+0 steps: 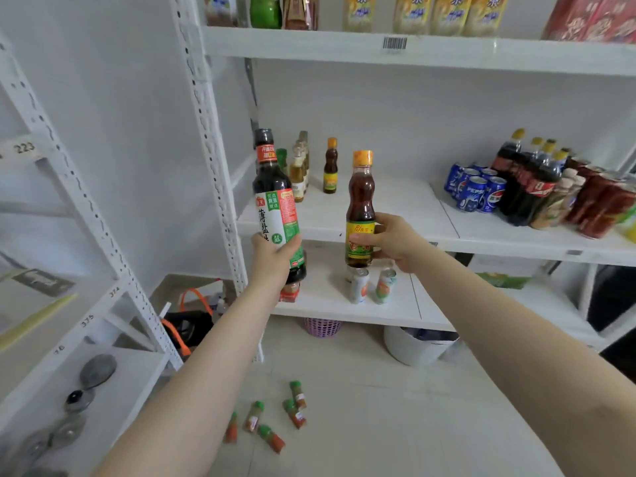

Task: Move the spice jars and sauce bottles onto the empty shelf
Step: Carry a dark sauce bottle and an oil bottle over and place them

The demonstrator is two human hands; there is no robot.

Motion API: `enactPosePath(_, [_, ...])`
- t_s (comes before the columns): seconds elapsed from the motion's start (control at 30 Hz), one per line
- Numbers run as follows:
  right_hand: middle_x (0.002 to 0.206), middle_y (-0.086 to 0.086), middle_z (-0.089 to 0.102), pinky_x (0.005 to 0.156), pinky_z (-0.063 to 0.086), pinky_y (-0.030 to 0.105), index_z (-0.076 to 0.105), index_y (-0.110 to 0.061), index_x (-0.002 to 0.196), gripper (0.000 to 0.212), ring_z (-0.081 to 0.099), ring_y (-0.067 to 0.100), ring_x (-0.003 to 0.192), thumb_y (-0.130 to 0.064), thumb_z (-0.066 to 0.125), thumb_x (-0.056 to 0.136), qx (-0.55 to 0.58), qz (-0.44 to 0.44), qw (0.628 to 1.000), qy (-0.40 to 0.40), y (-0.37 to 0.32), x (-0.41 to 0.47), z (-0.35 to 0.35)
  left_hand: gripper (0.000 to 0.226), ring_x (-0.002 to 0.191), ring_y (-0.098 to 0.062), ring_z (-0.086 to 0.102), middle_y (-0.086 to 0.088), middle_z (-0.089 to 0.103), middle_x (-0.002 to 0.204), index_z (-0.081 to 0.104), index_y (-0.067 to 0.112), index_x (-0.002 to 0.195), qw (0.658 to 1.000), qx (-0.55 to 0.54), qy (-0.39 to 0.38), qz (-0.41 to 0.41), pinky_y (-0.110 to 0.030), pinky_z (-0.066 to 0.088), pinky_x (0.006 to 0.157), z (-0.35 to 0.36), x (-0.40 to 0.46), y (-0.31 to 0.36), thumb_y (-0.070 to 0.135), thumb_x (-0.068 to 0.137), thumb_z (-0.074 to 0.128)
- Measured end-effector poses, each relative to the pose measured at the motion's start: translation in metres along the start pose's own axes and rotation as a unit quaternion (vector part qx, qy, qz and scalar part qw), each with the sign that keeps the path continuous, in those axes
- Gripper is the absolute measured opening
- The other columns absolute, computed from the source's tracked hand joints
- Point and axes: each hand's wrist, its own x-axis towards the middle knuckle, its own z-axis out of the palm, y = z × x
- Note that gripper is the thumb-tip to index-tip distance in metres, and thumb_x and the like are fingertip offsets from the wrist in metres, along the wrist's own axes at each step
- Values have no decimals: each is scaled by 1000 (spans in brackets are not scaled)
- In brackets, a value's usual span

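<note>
My left hand [275,258] grips a tall dark soy sauce bottle [275,201] with a white and green label, held upright in front of the middle shelf [395,208]. My right hand [389,241] grips a smaller brown oil bottle [360,204] with an orange cap, also upright at the shelf's front edge. At the shelf's back left stand another small orange-capped bottle [330,166] and several pale bottles [299,170]. Several green-capped spice jars [272,418] lie scattered on the floor below.
Pepsi cans [476,189] and cola bottles [526,180] fill the right of the middle shelf. Two drink cans [371,285] stand on the lower shelf. A white bucket [416,346] and pink basket [321,327] sit on the floor. A second rack with lids [96,371] is at left.
</note>
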Motion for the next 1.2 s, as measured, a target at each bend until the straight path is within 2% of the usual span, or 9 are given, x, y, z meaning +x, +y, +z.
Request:
enactPosePath(0.07, [110, 6, 67, 84, 53, 37, 57, -12, 123, 48, 64, 23, 101, -11, 76, 79, 5, 5, 1000, 19, 1, 16, -14, 48, 103, -21, 58, -5, 57, 115, 38, 8, 120, 1000, 9, -11, 4, -30, 47, 77, 15, 23, -3, 23, 85, 67])
enactPosePath(0.17, [109, 6, 66, 84, 51, 37, 57, -15, 122, 46, 63, 23, 102, -8, 74, 80, 10, 16, 999, 40, 4, 44, -35, 52, 105, -24, 59, -5, 58, 115, 37, 16, 114, 1000, 19, -22, 3, -45, 50, 91, 36, 55, -10, 32, 78, 71])
enactPosePath(0.23, [109, 7, 66, 83, 51, 37, 58, -18, 116, 42, 63, 24, 101, -7, 74, 80, 14, 17, 999, 47, 8, 65, -49, 56, 105, -25, 60, -3, 59, 113, 36, 17, 115, 999, 34, -26, 1, -48, 49, 93, 53, 75, -15, 35, 75, 71])
enactPosePath(0.47, [108, 7, 68, 93, 51, 44, 58, -17, 116, 43, 64, 26, 104, -7, 75, 78, 6, 16, 999, 43, 26, 157, -111, 52, 105, -18, 54, -3, 53, 117, 31, 5, 127, 999, 18, -32, -1, -19, 43, 70, 132, 146, -34, 13, 88, 65])
enactPosePath(0.6, [106, 7, 67, 87, 52, 41, 59, -16, 113, 40, 64, 25, 101, -6, 75, 78, 1, 9, 1000, 30, 38, 214, -152, 51, 111, -27, 57, -6, 56, 117, 33, 14, 118, 1000, 25, -7, -13, -43, 49, 93, 188, 204, -56, 17, 83, 69])
enactPosePath(0.67, [104, 7, 68, 82, 52, 37, 60, -17, 110, 38, 65, 24, 99, -6, 76, 77, 1, 13, 1000, 24, 46, 240, -172, 53, 113, -29, 56, -7, 56, 120, 33, 18, 118, 999, 30, 1, -18, -50, 48, 96, 215, 231, -62, 19, 81, 71])
enactPosePath(0.9, [101, 9, 67, 81, 54, 37, 60, -13, 115, 43, 65, 26, 94, -1, 75, 77, 8, 20, 999, 26, 72, 306, -215, 64, 106, -16, 51, 3, 51, 119, 33, 15, 129, 999, 37, -23, -2, -33, 41, 90, 293, 307, -68, 3, 80, 71])
enactPosePath(1.07, [98, 11, 68, 76, 55, 35, 62, -14, 110, 43, 65, 24, 87, 2, 76, 73, 36, 15, 998, 48, 91, 339, -224, 56, 99, -22, 57, 0, 56, 113, 36, 13, 115, 997, 69, -25, -11, -33, 49, 74, 335, 364, -72, 7, 76, 76])
enactPosePath(1.2, [98, 6, 70, 77, 56, 33, 63, -17, 108, 41, 66, 19, 87, 0, 77, 74, 46, 17, 997, 60, 103, 361, -221, 61, 95, -20, 54, 0, 56, 113, 38, 10, 118, 991, 127, -27, 5, -33, 46, 81, 351, 403, -77, 13, 73, 79])
